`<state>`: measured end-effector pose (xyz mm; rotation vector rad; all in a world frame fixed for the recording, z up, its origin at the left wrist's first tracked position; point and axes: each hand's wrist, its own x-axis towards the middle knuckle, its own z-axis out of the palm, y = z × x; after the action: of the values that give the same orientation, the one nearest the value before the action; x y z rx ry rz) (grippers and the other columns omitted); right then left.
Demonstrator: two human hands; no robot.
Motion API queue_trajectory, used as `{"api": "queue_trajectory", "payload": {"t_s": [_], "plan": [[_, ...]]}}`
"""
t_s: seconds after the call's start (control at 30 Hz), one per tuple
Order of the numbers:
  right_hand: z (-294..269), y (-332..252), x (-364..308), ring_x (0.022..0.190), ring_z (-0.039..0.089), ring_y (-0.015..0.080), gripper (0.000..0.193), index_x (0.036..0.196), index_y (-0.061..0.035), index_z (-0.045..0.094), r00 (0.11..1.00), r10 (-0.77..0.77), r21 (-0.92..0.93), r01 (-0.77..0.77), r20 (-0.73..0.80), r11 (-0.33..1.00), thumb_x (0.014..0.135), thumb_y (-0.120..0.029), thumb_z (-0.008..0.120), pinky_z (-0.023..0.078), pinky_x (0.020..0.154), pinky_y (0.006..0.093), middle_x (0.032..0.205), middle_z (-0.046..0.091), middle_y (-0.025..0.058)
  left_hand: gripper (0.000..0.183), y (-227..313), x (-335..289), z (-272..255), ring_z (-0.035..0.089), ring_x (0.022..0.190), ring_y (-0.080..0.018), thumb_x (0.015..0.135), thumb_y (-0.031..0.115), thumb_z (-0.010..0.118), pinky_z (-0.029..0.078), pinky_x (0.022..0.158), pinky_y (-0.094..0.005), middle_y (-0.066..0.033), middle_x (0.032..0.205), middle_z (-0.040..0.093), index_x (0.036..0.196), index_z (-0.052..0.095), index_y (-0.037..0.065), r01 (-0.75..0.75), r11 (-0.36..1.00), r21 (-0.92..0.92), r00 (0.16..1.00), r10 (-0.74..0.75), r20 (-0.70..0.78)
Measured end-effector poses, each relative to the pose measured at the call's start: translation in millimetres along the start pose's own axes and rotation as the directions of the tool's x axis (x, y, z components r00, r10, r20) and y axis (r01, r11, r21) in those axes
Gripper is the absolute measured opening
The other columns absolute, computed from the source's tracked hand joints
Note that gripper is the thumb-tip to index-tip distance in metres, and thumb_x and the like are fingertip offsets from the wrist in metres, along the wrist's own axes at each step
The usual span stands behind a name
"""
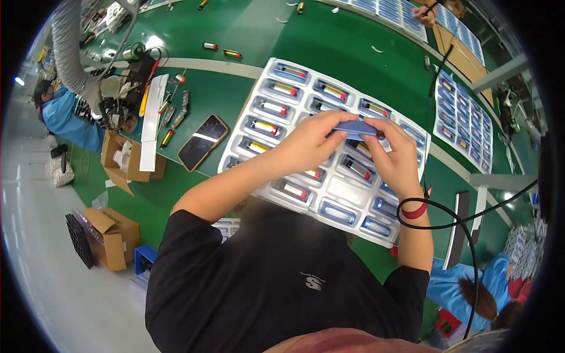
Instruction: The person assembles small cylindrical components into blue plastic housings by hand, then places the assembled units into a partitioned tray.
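Observation:
Over a white moulded tray (242, 123) I hold a small blue plastic case (355, 127) between both hands. My left hand (318, 140) pinches its left end, thumb below and fingers above. At its right end, my right hand (393, 152) grips it the same way. What lies inside the case is hidden from this angle. Blue cases fill most of the tray's pockets. Several carry a small cylinder with a red end, such as the red, white and black cylinder (292, 189). A blue case (338, 212) near the front holds no cylinder. One bare white pocket (347, 191) shows beside it.
A phone (203, 143) lies left of the tray, near loose cylinders (168, 138) and a white strip (154, 112). Another filled tray (464, 123) stands at right. A black cable (459, 222) loops by my right wrist. Co-workers in blue sit at both sides; another hand (425, 16) shows far right.

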<state>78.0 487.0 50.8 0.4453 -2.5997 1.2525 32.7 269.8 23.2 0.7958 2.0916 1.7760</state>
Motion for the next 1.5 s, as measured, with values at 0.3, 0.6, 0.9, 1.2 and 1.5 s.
{"api": "queue_trajectory", "payload": {"t_s": [0.3,0.6,0.9,1.2,1.5], "plan": [[30,3,-5,0.100,0.065,0.0169,0.026,0.116,0.0029,0.065,0.985,0.149,0.486,-0.089,-0.087,0.869,0.090,0.007,0.068,0.053,0.085,0.0283,0.112,0.065,0.0094,0.035,12,-9,-11,0.065,0.106,-0.0206,0.094,-0.001,0.058,0.052,0.088,-0.0314,-0.0134,0.119,0.067,0.129,0.064,0.000,-0.181,0.983,0.016,0.982,0.182,-0.043],[7,-20,-48,0.083,0.066,0.0145,0.023,0.110,-0.0009,0.069,0.952,0.301,0.159,-0.290,-0.048,0.944,0.087,-0.001,0.072,0.053,0.076,0.0276,0.091,0.069,0.0084,0.050,-10,4,-81,0.063,0.107,-0.0178,0.088,0.016,0.076,0.051,0.093,-0.0353,-0.0058,0.119,0.068,0.136,0.064,0.012,-0.191,0.952,0.239,0.975,0.156,0.156],[15,-18,-109,0.097,0.057,0.0271,0.010,0.092,-0.0077,0.070,0.996,0.062,-0.310,-0.079,-0.063,0.947,0.083,-0.010,0.072,0.040,0.084,0.0395,0.100,0.065,0.0058,0.039,-206,88,-285,0.060,0.122,-0.0356,0.092,0.015,0.057,0.049,0.103,-0.0468,-0.0111,0.134,0.065,0.129,0.067,0.015,0.009,0.281,0.960,0.976,0.208,-0.070],[-10,-11,-88,0.089,0.064,0.0284,0.026,0.110,-0.0019,0.071,0.960,0.035,-0.130,-0.074,-0.277,0.989,0.083,-0.003,0.074,0.053,0.077,0.0358,0.109,0.063,0.0117,0.038,-84,88,-183,0.069,0.093,-0.0171,0.098,0.016,0.068,0.054,0.083,-0.0290,-0.0110,0.110,0.072,0.135,0.064,0.008,-0.119,0.773,0.624,0.954,0.264,-0.145],[-15,-20,-72,0.091,0.068,0.0179,0.018,0.105,-0.0013,0.074,0.988,-0.101,0.273,0.129,-0.114,0.953,0.088,0.004,0.070,0.058,0.079,0.0277,0.111,0.065,0.0108,0.056,44,-6,18,0.068,0.096,-0.0178,0.088,0.004,0.076,0.054,0.082,-0.0316,-0.0062,0.110,0.070,0.139,0.052,0.009,0.045,0.998,-0.032,0.950,-0.033,0.310]]}}
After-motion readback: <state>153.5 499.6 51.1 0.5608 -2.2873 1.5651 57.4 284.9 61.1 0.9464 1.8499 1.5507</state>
